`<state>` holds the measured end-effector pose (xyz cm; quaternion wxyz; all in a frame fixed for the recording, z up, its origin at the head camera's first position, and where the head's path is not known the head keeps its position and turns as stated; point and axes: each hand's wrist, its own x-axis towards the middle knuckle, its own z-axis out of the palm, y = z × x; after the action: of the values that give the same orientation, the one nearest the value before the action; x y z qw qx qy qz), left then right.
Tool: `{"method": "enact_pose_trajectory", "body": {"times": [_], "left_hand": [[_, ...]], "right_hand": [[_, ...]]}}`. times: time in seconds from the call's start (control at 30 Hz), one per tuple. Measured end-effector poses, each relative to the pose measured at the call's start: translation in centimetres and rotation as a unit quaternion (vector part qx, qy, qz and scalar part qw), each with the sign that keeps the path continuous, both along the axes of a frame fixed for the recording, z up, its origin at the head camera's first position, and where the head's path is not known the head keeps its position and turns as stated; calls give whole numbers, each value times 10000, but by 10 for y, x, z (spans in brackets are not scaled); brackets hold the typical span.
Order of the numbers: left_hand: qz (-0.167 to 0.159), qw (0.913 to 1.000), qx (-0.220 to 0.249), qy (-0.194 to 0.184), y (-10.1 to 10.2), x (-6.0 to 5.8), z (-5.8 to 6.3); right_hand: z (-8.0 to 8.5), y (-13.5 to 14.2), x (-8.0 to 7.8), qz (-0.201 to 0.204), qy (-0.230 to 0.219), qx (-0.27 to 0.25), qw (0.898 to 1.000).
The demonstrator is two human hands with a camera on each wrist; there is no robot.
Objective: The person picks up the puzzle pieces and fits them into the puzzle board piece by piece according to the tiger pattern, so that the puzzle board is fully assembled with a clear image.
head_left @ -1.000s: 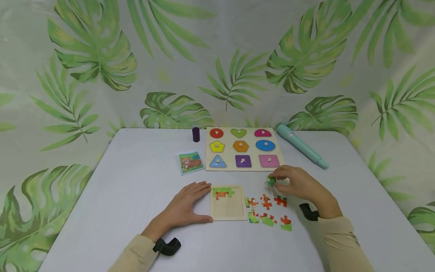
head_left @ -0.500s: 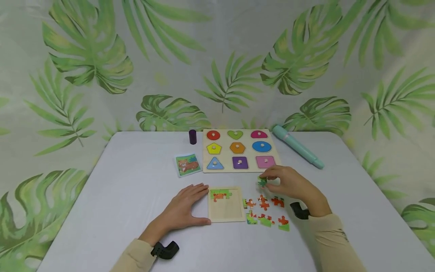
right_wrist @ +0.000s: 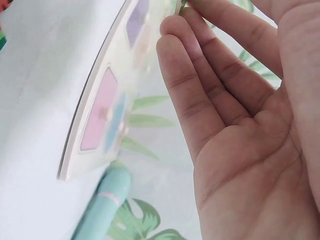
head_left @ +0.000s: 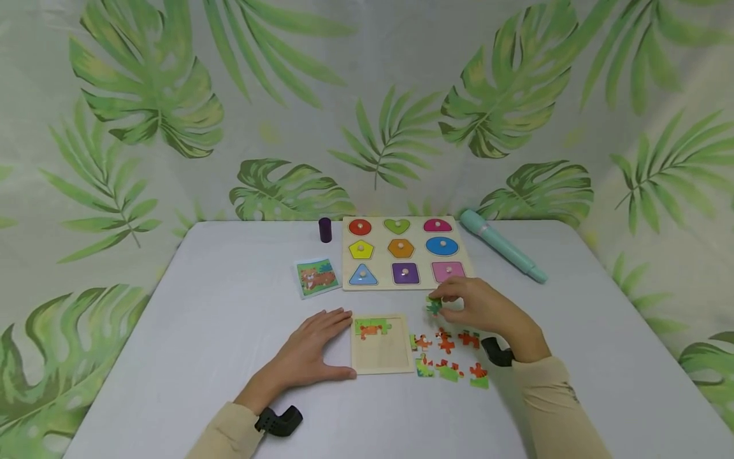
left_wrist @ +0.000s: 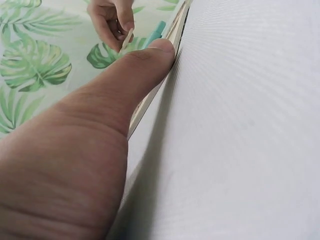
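A green jigsaw puzzle piece (head_left: pixel 434 306) is pinched between the thumb and fingers of my right hand (head_left: pixel 482 309), raised beyond the loose pieces. In the right wrist view only a sliver of the piece shows past the fingers. My left hand (head_left: pixel 312 347) lies with fingers extended, thumb and fingertips at the left edge of a square wooden puzzle tray (head_left: pixel 381 357). Joined green-and-orange pieces (head_left: pixel 371 327) fill the tray's upper left; bare wood shows below them. Right of the tray lie several loose orange-and-green jigsaw pieces (head_left: pixel 445 341).
Behind the tray lies a shape board (head_left: pixel 381 261) with knobbed coloured shapes. A picture card (head_left: pixel 317 277) with a bear-like animal and a dark purple cylinder (head_left: pixel 325 230) are left of it. A teal pen-like tube (head_left: pixel 504 247) lies to its right.
My right hand has moved left with the green puzzle piece, toward the tray. My left hand stays at the tray's edge. The head view has shifted slightly.
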<state>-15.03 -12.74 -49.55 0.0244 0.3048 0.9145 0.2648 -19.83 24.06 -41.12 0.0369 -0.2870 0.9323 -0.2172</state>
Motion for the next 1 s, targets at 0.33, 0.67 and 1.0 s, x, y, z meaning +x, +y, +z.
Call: {"method": "enact_pose_trajectory", "body": {"times": [0.33,0.67,1.0], "left_hand": [[-20,10000,-6,-31,0,-1,0],[-51,9999,45,-130,1,-1,1],[-9,9999,36,-136,0,-1,2]], "right_hand": [[5,-13,-7,350,28,-22,9994],[3,-17,-4,274,-235,-37,9993],[3,-21,-3,398,-191,-9,9990]]}}
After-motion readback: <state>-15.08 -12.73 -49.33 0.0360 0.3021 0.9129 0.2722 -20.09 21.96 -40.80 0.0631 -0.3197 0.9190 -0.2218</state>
